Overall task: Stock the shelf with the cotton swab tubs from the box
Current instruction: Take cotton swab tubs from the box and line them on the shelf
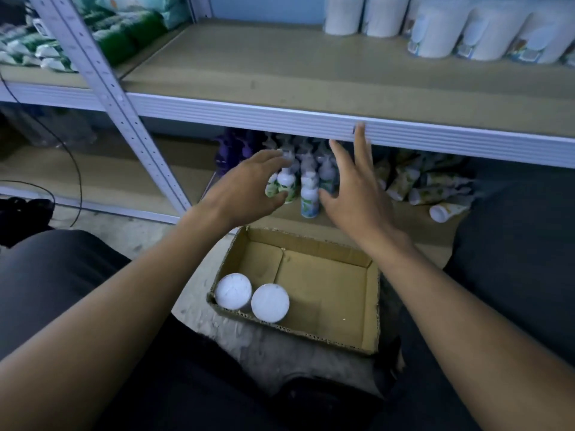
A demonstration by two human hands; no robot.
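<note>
Left hand: the left hand is held in the air above the far edge of the box, fingers loosely spread and slightly bent, nothing gripped.
Right hand: the right hand is raised beside it, fingers straight and apart, nothing held; its fingertips are seen against the front lip of the shelf, though contact cannot be told.
Box: an open brown corrugated cardboard box is set on the grey concrete floor between the person's dark-trousered knees.
Tubs in box: two round white-lidded cotton swab tubs are stood upright, touching each other, in the box's near left corner.
Tubs on shelf: a row of white cylindrical tubs with printed labels is ranged along the back right of the shelf.
Shelf: the tan board shelf with a ribbed white metal front edge is seen above the hands.
Lower shelf: small white bottles with green leaf labels are stood behind the hands; pale printed tubes are lain to their right.
Left bay: green and white soft packs are piled beyond the perforated white upright.
</note>
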